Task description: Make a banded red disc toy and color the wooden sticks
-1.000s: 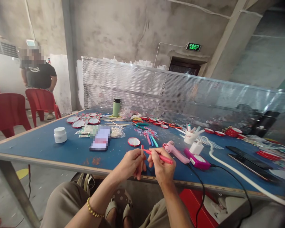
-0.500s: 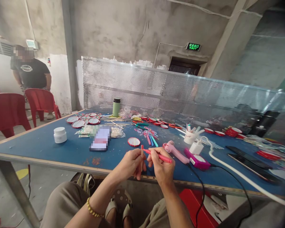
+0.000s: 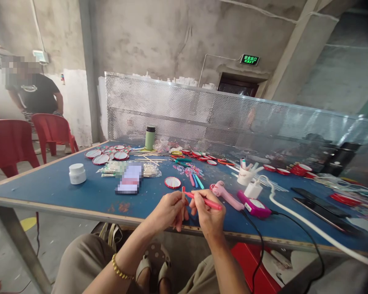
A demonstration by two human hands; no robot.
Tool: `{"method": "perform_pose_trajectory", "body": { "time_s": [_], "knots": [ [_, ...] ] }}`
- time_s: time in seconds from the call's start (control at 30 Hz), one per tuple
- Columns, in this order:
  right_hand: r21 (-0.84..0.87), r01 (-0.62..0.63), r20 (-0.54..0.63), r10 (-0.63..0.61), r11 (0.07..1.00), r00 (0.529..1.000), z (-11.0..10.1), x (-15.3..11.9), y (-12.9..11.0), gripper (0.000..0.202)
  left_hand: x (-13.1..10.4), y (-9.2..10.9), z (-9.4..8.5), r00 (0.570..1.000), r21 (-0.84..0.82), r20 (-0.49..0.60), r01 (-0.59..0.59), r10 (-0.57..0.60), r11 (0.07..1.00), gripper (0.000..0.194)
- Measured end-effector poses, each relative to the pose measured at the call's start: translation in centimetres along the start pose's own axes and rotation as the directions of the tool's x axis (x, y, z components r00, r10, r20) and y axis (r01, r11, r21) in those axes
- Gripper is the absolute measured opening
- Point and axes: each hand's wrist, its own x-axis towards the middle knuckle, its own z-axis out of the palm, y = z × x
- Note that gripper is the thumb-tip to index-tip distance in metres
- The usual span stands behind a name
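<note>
My left hand (image 3: 168, 209) is closed around a thin, pale flat stick (image 3: 183, 197) held upright, its top end red. In my right hand (image 3: 211, 216) is a red pen-like tool (image 3: 213, 203), gripped like a pencil. Its tip touches or nearly touches the stick just below the red end. Both hands are above the table's front edge. Just beyond them lies a round white disc with a red rim (image 3: 172, 182). Blue and teal pens (image 3: 198, 182) lie behind my right hand, near a pink handheld device (image 3: 228, 197) with a black cord.
On the blue table (image 3: 98, 200) are a white jar (image 3: 77, 174), a phone (image 3: 129, 179), a green bottle (image 3: 150, 138), a purple box (image 3: 254, 205) and a white cup of pens (image 3: 245, 176). A perforated metal panel (image 3: 171, 110) stands behind. A person (image 3: 38, 96) stands beyond red chairs (image 3: 53, 128).
My hands, the stick and the red pen-like tool stay almost in place. At the far left, the standing person has shifted slightly left.
</note>
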Motion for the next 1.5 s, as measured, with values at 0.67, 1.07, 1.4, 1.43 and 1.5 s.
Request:
{"method": "perform_pose_trajectory", "body": {
  "time_s": [0.67, 1.07, 1.4, 1.43, 1.5],
  "knots": [
    [0.008, -0.008, 0.021, 0.008, 1.0, 1.0, 0.07, 0.18, 0.02, 0.022, 0.06, 0.07, 0.01, 1.0, -0.005, -0.003, -0.003, 0.003, 1.0, 0.04],
    [0.074, -0.06, -0.13, 0.069, 0.995, 0.989, -0.11, -0.13, 0.39, 0.023, 0.01, -0.01, 0.01, 0.999, -0.022, -0.018, 0.028, -0.029, 0.999, 0.03],
    [0.093, -0.099, -0.18, 0.114, 0.991, 0.977, 0.16, -0.04, 0.57, 0.029, -0.08, -0.08, 0.32, 0.995, -0.018, -0.079, 0.059, -0.061, 0.998, 0.034],
    [0.088, -0.104, -0.177, 0.118, 0.991, 0.977, 0.2, 0.02, 0.61, 0.03, -0.08, -0.15, 0.29, 0.995, -0.018, -0.075, 0.066, -0.067, 0.998, 0.035],
    [0.076, -0.115, -0.158, 0.125, 0.99, 0.979, 0.26, 0.1, 0.7, 0.03, -0.12, -0.2, 0.23, 0.994, -0.023, -0.064, 0.082, -0.084, 0.996, 0.038]
  ]
}}
